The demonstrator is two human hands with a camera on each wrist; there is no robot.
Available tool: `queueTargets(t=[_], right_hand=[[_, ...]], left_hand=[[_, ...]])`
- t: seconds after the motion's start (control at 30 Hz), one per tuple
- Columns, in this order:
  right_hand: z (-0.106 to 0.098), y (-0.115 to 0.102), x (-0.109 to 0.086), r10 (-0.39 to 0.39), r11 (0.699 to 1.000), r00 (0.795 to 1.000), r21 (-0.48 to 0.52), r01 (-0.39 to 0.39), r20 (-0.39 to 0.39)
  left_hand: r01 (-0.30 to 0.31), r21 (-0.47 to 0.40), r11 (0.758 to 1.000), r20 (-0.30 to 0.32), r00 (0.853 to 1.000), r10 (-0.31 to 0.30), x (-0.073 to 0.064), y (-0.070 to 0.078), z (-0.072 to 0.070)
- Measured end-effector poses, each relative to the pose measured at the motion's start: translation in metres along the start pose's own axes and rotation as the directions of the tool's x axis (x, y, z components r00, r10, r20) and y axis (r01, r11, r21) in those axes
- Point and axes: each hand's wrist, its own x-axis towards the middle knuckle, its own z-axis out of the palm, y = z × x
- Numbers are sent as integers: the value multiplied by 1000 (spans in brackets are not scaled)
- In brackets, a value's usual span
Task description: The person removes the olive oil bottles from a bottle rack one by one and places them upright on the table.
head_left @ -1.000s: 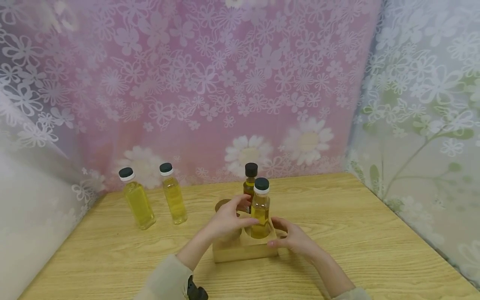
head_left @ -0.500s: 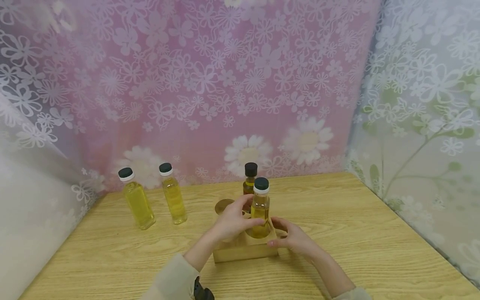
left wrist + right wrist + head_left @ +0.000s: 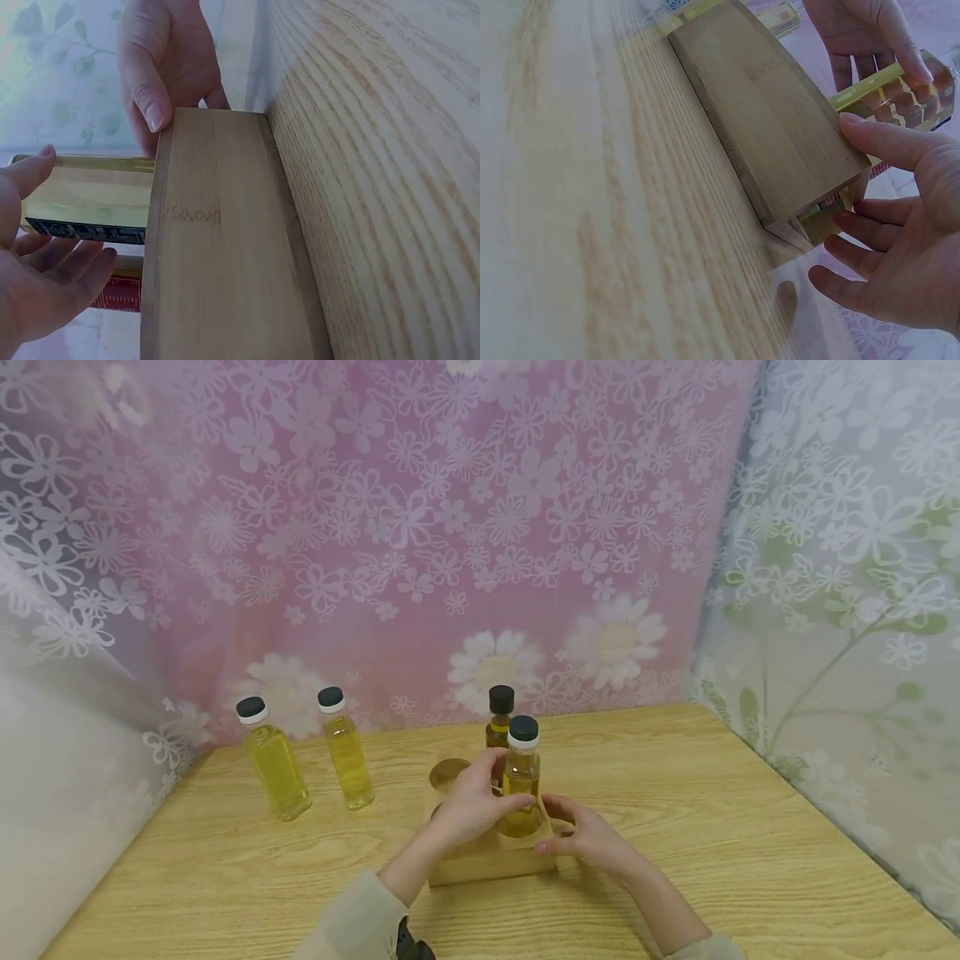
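A light wooden bottle rack (image 3: 487, 864) with round holes stands on the table. In its front right hole a green-capped bottle of yellow oil (image 3: 522, 777) stands upright. My left hand (image 3: 474, 806) has its thumb across the front of this bottle and its fingers curved behind it. Just behind rises a slimmer black-capped bottle (image 3: 501, 702), partly hidden. My right hand (image 3: 592, 839) holds the rack's right end, thumb at the top edge and fingers around the side. From the left wrist view, the left thumb (image 3: 34, 171) and fingers lie on opposite sides of the oil bottle (image 3: 97, 187).
To the left, two more green-capped oil bottles stand on the wood-grain table (image 3: 645, 752), one farther left (image 3: 279, 768) and one nearer the rack (image 3: 348, 760). Flowered curtains (image 3: 420, 568) hang behind and at both sides.
My left hand has slid rightward, its thumb now farther across the oil bottle. A round hole at the rack's back left shows more fully. The right hand, rack and bottles keep their places.
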Motion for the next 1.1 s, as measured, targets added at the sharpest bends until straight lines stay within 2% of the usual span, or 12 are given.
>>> queueTargets(t=[0.3,0.43,0.57,0.73,1.0,1.1], right_hand=[[1,-3,-2,9,1000,1000,-8,-9,-1],[1,-2,-1,16,1000,1000,-7,-16,-4],[1,-1,0,19,1000,1000,0,-19,-11],[1,0,0,6,1000,1000,-6,-6,-5],[1,0,0,5,1000,1000,-1,-5,-6],[2,-1,-1,10,1000,1000,2,-10,-2]], left_hand=[[2,22,1000,-30,1000,-1,-4,3,3],[-19,21,1000,-35,999,20,-4,4,4],[-23,-7,1000,-39,999,23,-4,6,2],[-9,-43,999,-59,998,7,-3,11,-3],[-33,19,999,-119,992,35,-3,21,-16],[-30,10,999,-151,988,32,-5,24,-22]])
